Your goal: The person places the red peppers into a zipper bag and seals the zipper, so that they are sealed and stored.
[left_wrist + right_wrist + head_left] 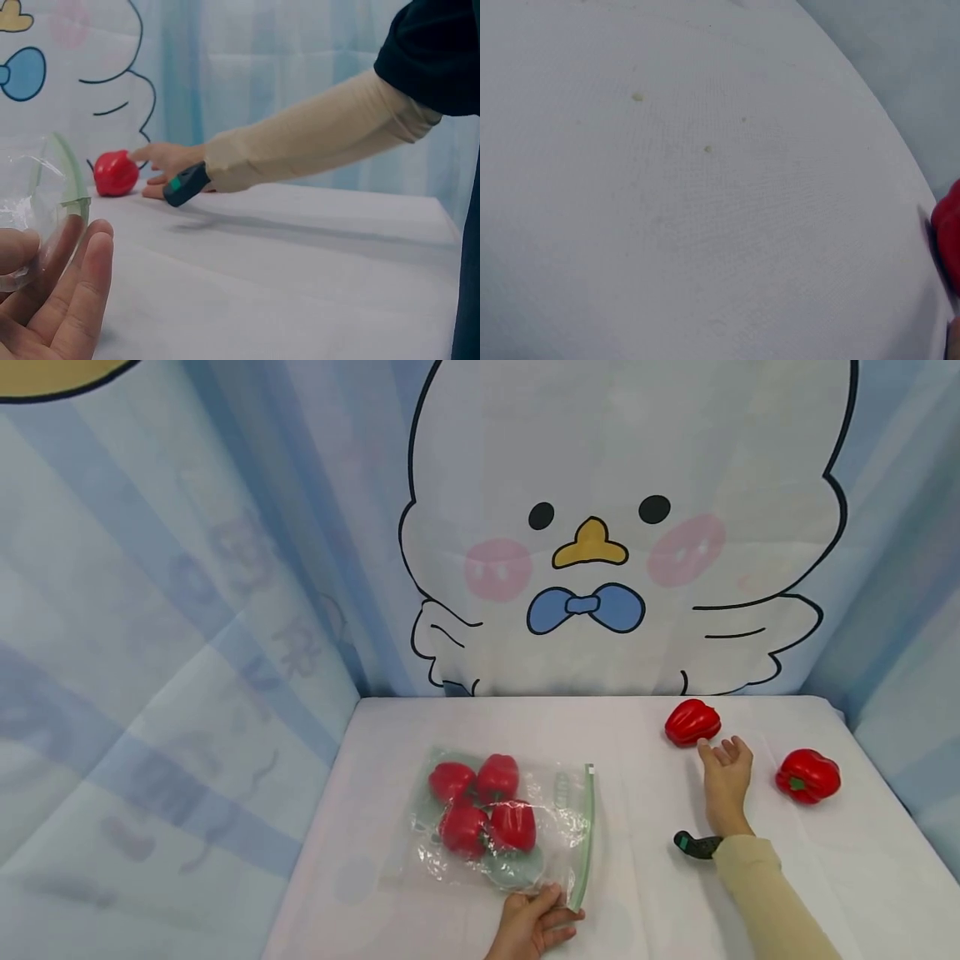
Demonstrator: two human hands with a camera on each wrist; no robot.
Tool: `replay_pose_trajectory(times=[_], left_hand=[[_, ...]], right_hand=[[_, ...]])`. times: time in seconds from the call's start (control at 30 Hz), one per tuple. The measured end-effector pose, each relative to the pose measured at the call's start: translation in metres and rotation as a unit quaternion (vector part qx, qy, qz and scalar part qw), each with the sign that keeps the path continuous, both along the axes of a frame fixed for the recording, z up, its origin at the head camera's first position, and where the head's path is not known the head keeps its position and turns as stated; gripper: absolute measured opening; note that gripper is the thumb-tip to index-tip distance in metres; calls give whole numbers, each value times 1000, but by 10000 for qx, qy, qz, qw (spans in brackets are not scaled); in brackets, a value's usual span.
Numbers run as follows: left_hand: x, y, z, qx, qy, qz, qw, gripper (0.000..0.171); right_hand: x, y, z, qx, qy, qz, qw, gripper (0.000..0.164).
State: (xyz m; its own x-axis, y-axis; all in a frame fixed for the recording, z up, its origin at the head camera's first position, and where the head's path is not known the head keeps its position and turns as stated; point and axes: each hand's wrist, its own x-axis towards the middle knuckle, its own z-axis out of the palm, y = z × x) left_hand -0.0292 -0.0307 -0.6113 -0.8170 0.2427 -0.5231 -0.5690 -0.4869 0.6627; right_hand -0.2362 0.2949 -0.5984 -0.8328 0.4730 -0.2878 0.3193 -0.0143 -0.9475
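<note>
A clear zip bag (551,785) with a green seal strip lies on the table, holding several red bell peppers (513,825). My left hand (527,925) pinches the bag's near edge beside the strip, with thumb and fingers on the film (30,225) in the left wrist view. At the back right, my right hand (726,783) reaches toward a loose red bell pepper (692,723), fingertips right at its near side and fingers loosely bent. That pepper (116,174) also shows past the fingers in the left wrist view. Another red bell pepper (808,777) sits right of the hand.
A white cloth covers the table (630,893), and its back edge meets a curtain (600,460) printed with a cartoon bird. More blue and white curtain (150,693) hangs at the left. A black camera strap (697,846) sits on the right wrist.
</note>
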Motion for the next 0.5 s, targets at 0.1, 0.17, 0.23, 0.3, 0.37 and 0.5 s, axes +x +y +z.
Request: replay_pose_trajectory(times=[0.1,0.17,0.23,0.3,0.37,0.5], left_hand=[[0,1,-1,34,39,15,10000,15],[-1,1,-1,38,25,-16,10000,14],[-2,1,0,32,21,-46,10000,15],[-2,0,2,19,9,-67,10000,15],[-2,0,3,25,-3,-72,10000,15],[-2,0,3,41,18,-45,10000,14]], right_hand=[[-4,3,1,-48,-26,-17,10000,84],[-8,4,1,-82,-33,-39,10000,84],[-11,3,2,-68,-41,-45,10000,84],[-14,3,2,-73,-42,-23,10000,85],[-17,2,3,-52,-53,48,10000,87],[-23,3,4,-45,-154,190,9997,90]])
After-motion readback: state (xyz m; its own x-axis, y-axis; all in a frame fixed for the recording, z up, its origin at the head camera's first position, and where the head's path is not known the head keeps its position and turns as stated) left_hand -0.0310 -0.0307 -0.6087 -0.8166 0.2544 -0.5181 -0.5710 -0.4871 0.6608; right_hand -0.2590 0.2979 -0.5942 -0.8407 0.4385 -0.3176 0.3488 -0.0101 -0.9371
